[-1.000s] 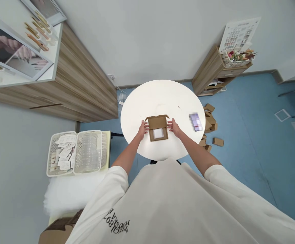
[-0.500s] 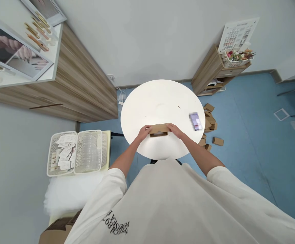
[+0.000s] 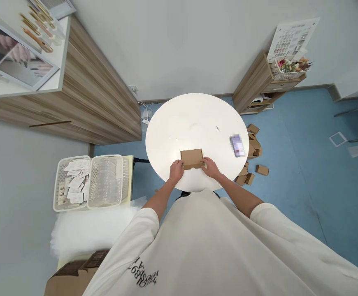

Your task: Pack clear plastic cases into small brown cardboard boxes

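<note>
Hands apart from each other: left hand [image 3: 177, 170] and right hand [image 3: 210, 167] each closed on 1 near corner of the box [image 3: 191, 157]. Box is flat on the tabletop [image 3: 194, 111], lid down, between the middle and near edge; can't tell if the front flap is tucked. Probably set there for easy reach, square to the body; 1 hand per corner likely steadies it evenly and keeps the lid from springing up.

Tabletop white, rounded, few dark marks. Purple item [image 3: 237, 145], pixelated, by the right edge, well apart from box, maybe parked there to leave working room.

Blue floor [image 3: 302, 164]; cartons [image 3: 254, 144] heaped past the right edge, 1 lone carton [image 3: 262, 169] near them. Past the left edge, 2 baskets [image 3: 91, 181] side by side: white slips, clear plastic. Wood cabinet [image 3: 101, 78] far left, low shelf [image 3: 253, 82] with flowers [image 3: 290, 65] beyond the far right edge. Pale wall behind.
</note>
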### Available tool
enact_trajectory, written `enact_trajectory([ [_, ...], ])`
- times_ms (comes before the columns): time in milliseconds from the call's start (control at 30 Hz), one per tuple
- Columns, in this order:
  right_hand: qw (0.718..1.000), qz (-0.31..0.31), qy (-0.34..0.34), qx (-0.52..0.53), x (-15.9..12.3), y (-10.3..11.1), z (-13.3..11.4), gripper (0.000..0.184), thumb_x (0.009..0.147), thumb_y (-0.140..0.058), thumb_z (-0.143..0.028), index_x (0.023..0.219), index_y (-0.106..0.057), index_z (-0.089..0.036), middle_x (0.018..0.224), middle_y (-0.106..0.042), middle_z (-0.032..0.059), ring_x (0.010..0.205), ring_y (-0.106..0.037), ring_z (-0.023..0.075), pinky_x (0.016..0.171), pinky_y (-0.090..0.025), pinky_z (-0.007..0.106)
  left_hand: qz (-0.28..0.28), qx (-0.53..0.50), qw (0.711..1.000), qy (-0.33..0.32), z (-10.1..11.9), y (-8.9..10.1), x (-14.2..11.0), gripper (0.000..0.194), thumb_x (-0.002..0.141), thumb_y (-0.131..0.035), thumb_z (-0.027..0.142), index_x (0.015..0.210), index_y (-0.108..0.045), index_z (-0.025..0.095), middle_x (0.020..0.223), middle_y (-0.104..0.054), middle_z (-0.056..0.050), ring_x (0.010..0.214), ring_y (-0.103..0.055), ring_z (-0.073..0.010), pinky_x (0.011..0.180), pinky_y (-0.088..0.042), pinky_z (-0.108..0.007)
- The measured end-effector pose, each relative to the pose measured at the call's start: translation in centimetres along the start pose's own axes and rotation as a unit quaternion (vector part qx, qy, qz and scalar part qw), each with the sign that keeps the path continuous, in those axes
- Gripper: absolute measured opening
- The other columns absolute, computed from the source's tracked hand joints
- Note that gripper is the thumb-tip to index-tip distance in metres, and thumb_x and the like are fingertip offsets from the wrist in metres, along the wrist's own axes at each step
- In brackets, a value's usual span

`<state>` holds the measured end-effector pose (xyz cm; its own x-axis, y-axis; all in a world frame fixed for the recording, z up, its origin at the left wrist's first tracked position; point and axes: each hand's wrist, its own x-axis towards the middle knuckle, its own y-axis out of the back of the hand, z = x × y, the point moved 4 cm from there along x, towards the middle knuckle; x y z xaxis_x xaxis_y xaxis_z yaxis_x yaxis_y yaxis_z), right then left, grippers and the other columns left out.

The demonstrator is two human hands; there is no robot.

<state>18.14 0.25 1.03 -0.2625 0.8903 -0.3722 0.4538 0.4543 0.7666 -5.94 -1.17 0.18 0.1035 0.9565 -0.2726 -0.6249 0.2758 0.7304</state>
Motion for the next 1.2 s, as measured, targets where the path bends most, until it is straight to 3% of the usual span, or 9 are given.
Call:
enact_trajectory([
  [267, 1.0, -0.008, -0.017, 0.021, 0.1, 0.4, -0.6, 0.049, 0.089, -0.052, -0.024, 0.138, -0.055, -0.025, 0.143, -0.058, 0.0059, 0.131, -0.05, 0.0265, 0.111, -0.034, 0.044, -0.01, -0.01, 1.0, 0.012, 0.4, 0.1, -0.3, 0.039, 0.088, -0.055, 0.02, 0.127, -0.058, 0.022, 0.128, -0.064, -0.012, 0.122, -0.057, -0.0303, 0.105, -0.043, -0.046],
  [600, 0.995, 0.066, -0.016, 0.066, 1.7, 4.7, -2.6, 0.056, 0.088, -0.051, -0.031, 0.144, -0.048, -0.027, 0.133, -0.062, 0.0067, 0.12, -0.054, 0.0274, 0.109, -0.035, 0.046, 0.06, -0.069, 0.995, 0.03, 2.7, 3.8, 1.4, 0.065, 0.084, -0.068, 0.033, 0.144, -0.044, 0.026, 0.135, -0.06, -0.011, 0.126, -0.056, -0.0294, 0.111, -0.036, -0.044],
  [767, 0.985, 0.091, -0.037, 0.14, 3.5, 5.0, -2.3, 0.053, 0.09, -0.05, -0.027, 0.142, -0.048, -0.024, 0.129, -0.064, 0.0081, 0.117, -0.057, 0.0255, 0.099, -0.045, 0.041, 0.088, -0.125, 0.985, 0.077, 2.3, 3.8, 3.7, 0.048, 0.093, -0.057, 0.031, 0.14, -0.05, 0.023, 0.136, -0.06, -0.011, 0.127, -0.055, -0.0274, 0.108, -0.04, -0.041],
  [900, 0.976, 0.111, -0.054, 0.182, 5.2, 4.6, -1.8, 0.044, 0.09, -0.049, -0.021, 0.134, -0.054, -0.023, 0.124, -0.065, 0.0082, 0.111, -0.062, 0.0225, 0.091, -0.05, 0.036, 0.105, -0.109, 0.984, 0.093, 1.8, 3.6, 5.5, 0.037, 0.097, -0.051, 0.027, 0.133, -0.058, 0.024, 0.131, -0.062, -0.01, 0.125, -0.055, -0.0267, 0.107, -0.041, -0.041],
  [1067, 0.98, 0.145, -0.039, 0.132, 6.5, 4.8, -1.6, 0.042, 0.089, -0.049, -0.016, 0.13, -0.059, -0.021, 0.124, -0.061, 0.0099, 0.1, -0.064, 0.0206, 0.095, -0.05, 0.037, 0.127, -0.035, 0.986, 0.105, 1.6, 3.9, 7.0, 0.029, 0.094, -0.057, 0.027, 0.121, -0.067, 0.023, 0.12, -0.058, -0.012, 0.117, -0.056, -0.0298, 0.101, -0.045, -0.042],
  [1200, 0.985, 0.142, -0.036, 0.088, 6.9, 4.9, -1.6, 0.041, 0.09, -0.049, -0.018, 0.13, -0.06, -0.021, 0.112, -0.062, 0.0092, 0.099, -0.061, 0.0225, 0.092, -0.049, 0.037, 0.107, -0.073, 0.986, 0.102, 1.8, 4.0, 7.6, 0.029, 0.095, -0.055, 0.021, 0.122, -0.064, 0.021, 0.111, -0.059, -0.01, 0.104, -0.061, -0.0242, 0.094, -0.048, -0.037],
])
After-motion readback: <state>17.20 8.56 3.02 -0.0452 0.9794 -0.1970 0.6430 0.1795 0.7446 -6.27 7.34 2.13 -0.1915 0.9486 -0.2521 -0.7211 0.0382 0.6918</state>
